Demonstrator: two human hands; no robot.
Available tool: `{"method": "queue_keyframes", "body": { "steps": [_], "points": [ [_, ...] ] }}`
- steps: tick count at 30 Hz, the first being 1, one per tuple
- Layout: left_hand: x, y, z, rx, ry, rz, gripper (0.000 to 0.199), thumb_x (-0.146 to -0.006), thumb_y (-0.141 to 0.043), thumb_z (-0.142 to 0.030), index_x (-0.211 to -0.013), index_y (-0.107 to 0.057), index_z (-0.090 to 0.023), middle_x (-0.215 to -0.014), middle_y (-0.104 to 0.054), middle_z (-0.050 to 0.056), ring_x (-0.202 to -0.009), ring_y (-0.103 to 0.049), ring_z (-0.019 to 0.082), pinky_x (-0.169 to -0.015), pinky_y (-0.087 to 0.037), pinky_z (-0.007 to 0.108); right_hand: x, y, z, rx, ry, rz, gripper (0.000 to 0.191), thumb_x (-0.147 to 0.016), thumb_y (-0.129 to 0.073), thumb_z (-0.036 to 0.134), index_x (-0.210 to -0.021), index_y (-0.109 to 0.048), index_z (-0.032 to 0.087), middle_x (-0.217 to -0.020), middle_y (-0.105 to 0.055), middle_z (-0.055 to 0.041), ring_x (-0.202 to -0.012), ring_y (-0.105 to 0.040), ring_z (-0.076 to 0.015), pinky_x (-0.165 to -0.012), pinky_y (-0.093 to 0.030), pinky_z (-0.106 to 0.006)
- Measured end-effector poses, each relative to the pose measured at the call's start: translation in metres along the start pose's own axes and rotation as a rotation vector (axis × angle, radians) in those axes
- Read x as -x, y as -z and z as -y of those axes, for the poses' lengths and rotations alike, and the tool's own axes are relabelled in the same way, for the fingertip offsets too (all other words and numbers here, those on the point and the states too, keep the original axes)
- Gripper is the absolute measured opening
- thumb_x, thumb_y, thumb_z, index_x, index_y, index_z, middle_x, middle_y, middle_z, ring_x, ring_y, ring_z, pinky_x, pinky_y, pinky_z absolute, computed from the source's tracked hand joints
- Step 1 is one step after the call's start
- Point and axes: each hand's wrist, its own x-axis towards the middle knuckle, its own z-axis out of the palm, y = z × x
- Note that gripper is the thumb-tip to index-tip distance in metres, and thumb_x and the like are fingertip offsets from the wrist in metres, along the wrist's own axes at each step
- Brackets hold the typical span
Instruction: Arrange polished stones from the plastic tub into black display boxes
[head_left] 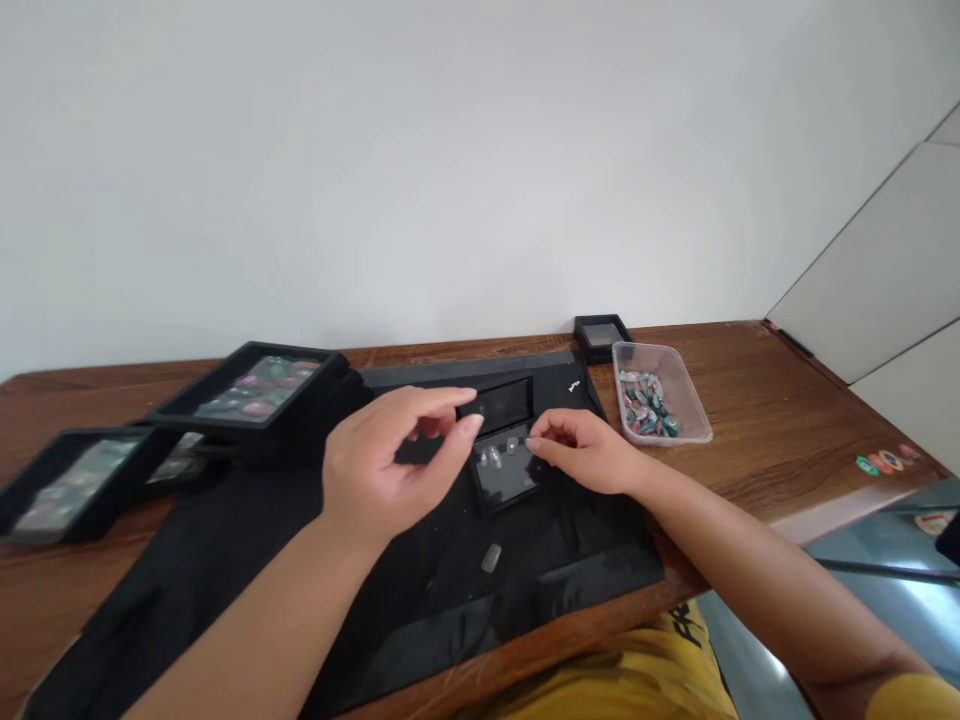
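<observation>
A small black case (501, 500) lies unfolded on the black mat (600, 545), its lid (504, 404) tilted up at the back. Several clear, shiny pieces (493, 456) sit along the upper part of its lower half. My right hand (577, 448) is at the case's right edge, thumb and forefinger pinched on a small piece too tiny to make out. To the left of the case, my left hand (401, 455) hovers with thumb and forefinger apart and nothing between them. One loose clear piece (491, 558) rests on the mat below the case.
A clear plastic tub (686, 395) of colourful pieces stands at the right, with a small black frame (602, 336) behind it. Stacked black display boxes (255, 388) stand at the left, another (71, 485) beside them. Round stickers (889, 460) mark the table's right end.
</observation>
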Motion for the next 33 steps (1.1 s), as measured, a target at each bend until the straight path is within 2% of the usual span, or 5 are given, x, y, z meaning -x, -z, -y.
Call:
{"method": "queue_keyframes", "body": {
  "steps": [4, 9, 20, 26, 33],
  "points": [
    [0.003, -0.003, 0.009, -0.050, 0.095, -0.056, 0.009, -0.096, -0.067, -0.023, -0.104, -0.069, -0.027, -0.064, -0.063, -0.006, -0.053, -0.057, 0.011, -0.054, -0.054, 0.026, -0.002, -0.003, 0.003, 0.293, -0.069, -0.032, 0.016, -0.096, -0.067, 0.028, -0.083, -0.065, 0.018, -0.064, -0.054, 0.0060, -0.060, -0.047, -0.0101, -0.060, -0.032, -0.025],
    [0.006, -0.007, 0.015, -0.020, 0.168, -0.038, 0.010, -0.095, -0.067, -0.022, -0.103, -0.070, -0.026, -0.067, -0.065, -0.006, -0.054, -0.058, 0.011, -0.055, -0.054, 0.025, -0.002, -0.002, 0.012, 0.551, -0.161, -0.075, 0.014, -0.096, -0.068, 0.027, -0.085, -0.071, 0.019, -0.062, -0.055, 0.0050, -0.059, -0.048, -0.0111, -0.060, -0.030, -0.027],
    [0.000, -0.003, 0.003, -0.057, 0.014, -0.015, 0.010, -0.096, -0.063, -0.020, -0.095, -0.071, -0.026, -0.069, -0.071, -0.003, -0.058, -0.064, 0.013, -0.057, -0.054, 0.027, -0.004, 0.002, 0.005, 0.490, -0.113, -0.110, 0.016, -0.098, -0.064, 0.026, -0.085, -0.069, 0.019, -0.066, -0.057, 0.0047, -0.062, -0.051, -0.0114, -0.060, -0.032, -0.026],
    [0.000, -0.004, -0.017, -0.240, 0.079, 0.312, 0.033, -0.097, -0.062, -0.035, -0.066, -0.063, -0.024, -0.039, -0.045, -0.008, -0.031, -0.041, 0.011, -0.038, -0.026, 0.027, -0.001, -0.002, 0.007, 0.529, -0.094, -0.211, 0.012, -0.097, -0.067, 0.026, -0.093, -0.072, 0.017, -0.065, -0.056, 0.0048, -0.060, -0.049, -0.0120, -0.061, -0.032, -0.027],
    [0.014, -0.012, -0.009, -0.333, 0.113, 0.555, 0.010, -0.088, -0.073, -0.036, -0.089, -0.082, -0.031, -0.060, -0.076, -0.002, -0.044, -0.065, 0.020, -0.041, -0.032, 0.027, 0.001, -0.005, 0.011, 0.743, -0.062, -0.133, 0.027, -0.096, -0.069, 0.027, -0.122, -0.078, 0.026, -0.074, -0.068, 0.0002, -0.070, -0.060, -0.0167, -0.065, -0.032, -0.029]
  ]
}}
